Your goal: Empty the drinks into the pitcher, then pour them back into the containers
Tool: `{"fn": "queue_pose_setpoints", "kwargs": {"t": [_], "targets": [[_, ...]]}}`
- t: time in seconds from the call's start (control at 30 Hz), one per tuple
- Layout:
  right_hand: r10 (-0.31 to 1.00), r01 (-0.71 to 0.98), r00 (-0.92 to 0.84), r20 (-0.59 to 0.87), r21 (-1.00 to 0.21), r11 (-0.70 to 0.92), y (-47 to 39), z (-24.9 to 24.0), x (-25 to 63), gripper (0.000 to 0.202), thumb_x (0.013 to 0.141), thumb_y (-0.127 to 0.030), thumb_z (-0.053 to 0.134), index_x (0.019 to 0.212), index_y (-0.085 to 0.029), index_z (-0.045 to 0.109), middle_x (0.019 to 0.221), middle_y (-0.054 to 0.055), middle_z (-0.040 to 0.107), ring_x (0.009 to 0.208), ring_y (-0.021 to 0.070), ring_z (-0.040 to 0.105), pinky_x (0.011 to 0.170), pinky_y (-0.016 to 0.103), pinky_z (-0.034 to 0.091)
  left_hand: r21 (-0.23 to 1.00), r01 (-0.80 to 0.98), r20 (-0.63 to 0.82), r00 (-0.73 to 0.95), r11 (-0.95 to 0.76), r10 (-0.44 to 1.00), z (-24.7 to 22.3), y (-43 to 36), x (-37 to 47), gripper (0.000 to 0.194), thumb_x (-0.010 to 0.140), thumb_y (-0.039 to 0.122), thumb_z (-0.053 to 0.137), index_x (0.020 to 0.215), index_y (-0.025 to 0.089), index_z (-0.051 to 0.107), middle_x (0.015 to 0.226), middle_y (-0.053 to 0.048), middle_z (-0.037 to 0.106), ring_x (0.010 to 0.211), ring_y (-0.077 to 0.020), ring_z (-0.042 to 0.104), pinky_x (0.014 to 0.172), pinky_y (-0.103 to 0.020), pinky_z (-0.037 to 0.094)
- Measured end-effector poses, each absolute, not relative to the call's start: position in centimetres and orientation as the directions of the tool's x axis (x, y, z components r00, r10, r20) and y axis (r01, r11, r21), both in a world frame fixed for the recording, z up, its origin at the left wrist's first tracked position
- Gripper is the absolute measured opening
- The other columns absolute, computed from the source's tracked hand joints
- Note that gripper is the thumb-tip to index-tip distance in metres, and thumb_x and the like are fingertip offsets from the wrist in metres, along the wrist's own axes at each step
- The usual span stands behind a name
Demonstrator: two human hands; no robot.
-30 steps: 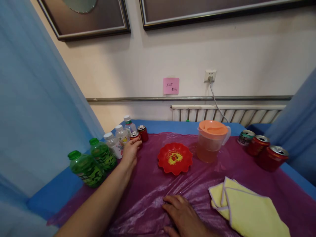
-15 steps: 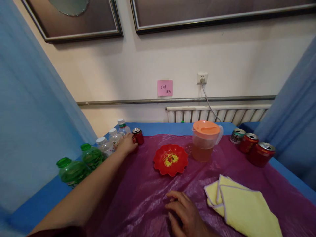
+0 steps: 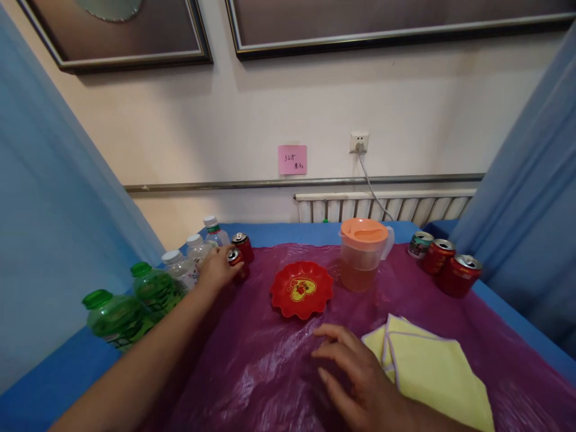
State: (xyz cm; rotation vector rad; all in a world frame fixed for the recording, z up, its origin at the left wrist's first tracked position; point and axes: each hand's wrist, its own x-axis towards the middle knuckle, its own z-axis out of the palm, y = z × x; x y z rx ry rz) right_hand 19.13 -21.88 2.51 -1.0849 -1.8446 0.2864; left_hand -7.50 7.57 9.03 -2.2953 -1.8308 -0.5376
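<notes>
At the left, my left hand (image 3: pixel 215 269) is beside a small red can (image 3: pixel 237 266), its thumb and index finger apart around the can's near and left sides. Whether the fingertips touch it I cannot tell. A second, black-topped red can (image 3: pixel 243 247) stands just behind. My right hand (image 3: pixel 355 369) hovers low over the purple plastic sheet (image 3: pixel 252 360), fingers spread and loosely bent, holding nothing. It is between a red scalloped plate (image 3: pixel 301 290) and a folded yellow cloth (image 3: pixel 438 372), partly covering the cloth's left edge.
Clear white-capped bottles (image 3: pixel 180 271) and green bottles (image 3: pixel 119 321) line the left edge. A lidded pitcher (image 3: pixel 363 258) of orange liquid stands behind the plate. Red cans (image 3: pixel 459 276) and a small green-and-silver can (image 3: pixel 420 246) stand at right. Blue curtains (image 3: pixel 522 180) flank the table.
My left hand has drawn slightly left and back, uncovering the small can's top; the can stays in place. My right hand has moved up and right. The view has shifted slightly.
</notes>
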Motion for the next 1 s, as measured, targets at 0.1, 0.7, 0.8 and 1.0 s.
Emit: {"fn": "queue_pose_setpoints", "kwargs": {"t": [0.1, 0.7, 0.8, 1.0], "targets": [[0.790, 0.588, -0.101, 0.604, -0.604, 0.537, -19.7, 3.8, 20.3, 0.039, 0.089, -0.015, 0.059, 0.126, -0.026, 0.055, 0.136, 0.010, 0.058, 0.127, 0.0215, 0.056, 0.106, 0.039, 0.048, 0.137, 0.934, 0.447, 0.240, -0.331, 0.862, 10.3, 5.1, -5.6, 0.059, 0.082, 0.042, 0.070, 0.135, 0.022, 0.055, 0.124, -0.014, 0.063, 0.113, -0.0340, 0.061, 0.094, -0.047, 0.050], [0.861, 0.345, 0.121, 0.494, -0.834, 0.430, -12.9, 4.3, 20.2, 0.063, 0.078, -0.035, 0.076, 0.134, -0.021, 0.050, 0.127, 0.011, 0.065, 0.111, 0.0237, 0.064, 0.097, 0.040, 0.052, 0.860, 0.175, 0.256, 0.664, -0.480, 0.702, 8.9, -5.9, 3.3, 0.075, 0.073, 0.044, 0.080, 0.139, 0.024, 0.053, 0.140, -0.009, 0.062, 0.127, -0.0317, 0.060, 0.111, -0.045, 0.046], [0.856, 0.420, 0.072, 0.513, -0.794, 0.441, -13.2, 4.2, 20.5, 0.062, 0.078, -0.030, 0.075, 0.134, -0.021, 0.051, 0.129, 0.011, 0.063, 0.116, 0.0238, 0.062, 0.100, 0.041, 0.050, 0.913, 0.100, 0.228, 0.678, -0.395, 0.699, 7.9, -5.3, 3.7, 0.071, 0.070, 0.041, 0.082, 0.133, 0.021, 0.058, 0.134, -0.009, 0.067, 0.123, -0.0316, 0.063, 0.107, -0.044, 0.049], [0.683, 0.520, 0.303, 0.664, -0.716, 0.466, -14.1, 2.5, 24.2, 0.050, 0.090, -0.028, 0.062, 0.138, -0.022, 0.049, 0.139, 0.014, 0.053, 0.131, 0.0250, 0.051, 0.110, 0.047, 0.042, 0.843, 0.280, 0.316, 0.436, -0.460, 0.843, 6.8, -3.2, 3.4, 0.069, 0.066, 0.046, 0.082, 0.127, 0.018, 0.061, 0.123, -0.011, 0.072, 0.113, -0.0326, 0.068, 0.100, -0.045, 0.052]]}}
